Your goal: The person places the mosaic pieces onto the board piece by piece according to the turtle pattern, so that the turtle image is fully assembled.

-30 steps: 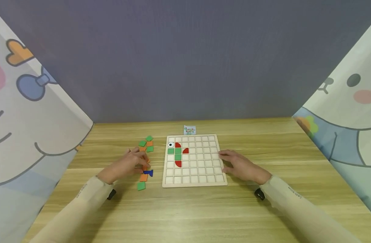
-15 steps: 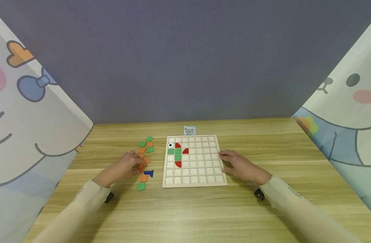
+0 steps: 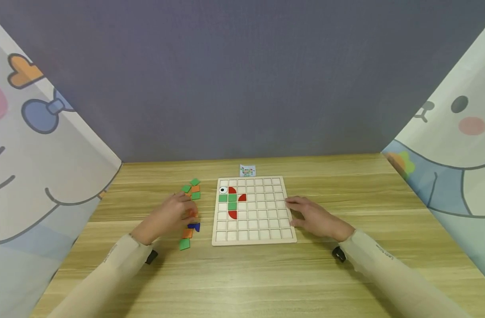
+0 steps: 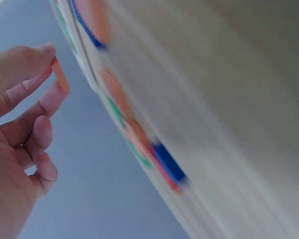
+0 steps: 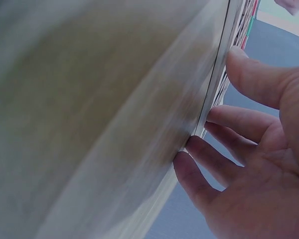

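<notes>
My left hand (image 3: 171, 213) is raised over the loose pieces left of the board. In the left wrist view it pinches an orange tile (image 4: 61, 76) between thumb and fingertips, clear of the table. The wooden grid board (image 3: 266, 242) lies flat, with an eye tile (image 3: 223, 190), red quarter-round tiles (image 3: 232, 215) and green square tiles (image 3: 232, 206) in its left columns. Against the board's right edge rests my right hand (image 3: 311, 216); its fingers are relaxed, and the fingertips touch the rim in the right wrist view.
Loose green tiles (image 3: 184, 244), orange tiles (image 3: 187, 233) and a dark blue piece (image 3: 194, 226) lie in a column left of the board. Some are hidden by my left hand. A small picture card (image 3: 247, 171) lies behind the board. A grey partition (image 3: 242, 88) stands behind the table.
My left hand first drew back a little left among the orange tiles, then came up and right with an orange tile. My right hand and the board have stayed in place.
</notes>
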### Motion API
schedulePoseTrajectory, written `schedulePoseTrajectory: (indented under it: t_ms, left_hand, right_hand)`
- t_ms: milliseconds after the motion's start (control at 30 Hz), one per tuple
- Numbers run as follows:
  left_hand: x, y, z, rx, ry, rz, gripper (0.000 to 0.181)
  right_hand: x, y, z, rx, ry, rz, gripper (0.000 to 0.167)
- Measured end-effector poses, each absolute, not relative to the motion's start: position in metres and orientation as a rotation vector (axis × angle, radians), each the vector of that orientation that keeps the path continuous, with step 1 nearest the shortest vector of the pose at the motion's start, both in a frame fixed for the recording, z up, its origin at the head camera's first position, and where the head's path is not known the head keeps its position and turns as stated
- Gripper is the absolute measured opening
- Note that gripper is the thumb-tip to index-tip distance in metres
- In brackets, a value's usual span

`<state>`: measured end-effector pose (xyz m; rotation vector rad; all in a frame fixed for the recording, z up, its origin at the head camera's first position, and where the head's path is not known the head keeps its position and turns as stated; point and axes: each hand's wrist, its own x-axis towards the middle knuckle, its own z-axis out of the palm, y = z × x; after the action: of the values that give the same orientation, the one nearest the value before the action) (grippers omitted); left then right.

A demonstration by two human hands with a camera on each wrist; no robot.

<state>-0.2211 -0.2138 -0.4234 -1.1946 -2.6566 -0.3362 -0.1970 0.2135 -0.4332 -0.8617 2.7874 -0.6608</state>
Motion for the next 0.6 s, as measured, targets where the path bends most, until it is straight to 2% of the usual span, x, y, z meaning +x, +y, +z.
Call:
schedulePoseTrajectory:
  t_ms: [333,600]
  left_hand:
    - [-0.235,-0.136,-0.409,-1.323,-2.658,-0.285,0.014]
    - [-0.248,-0.088,-0.411,-1.355,-2.735,-0.184,0.011]
  right_hand:
    - [-0.198,0.214,-0.433,-0.862,2.781,-0.660,0.060]
    - [-0.198,0.214,-0.433,-0.853,2.774,-0.672,0.060]
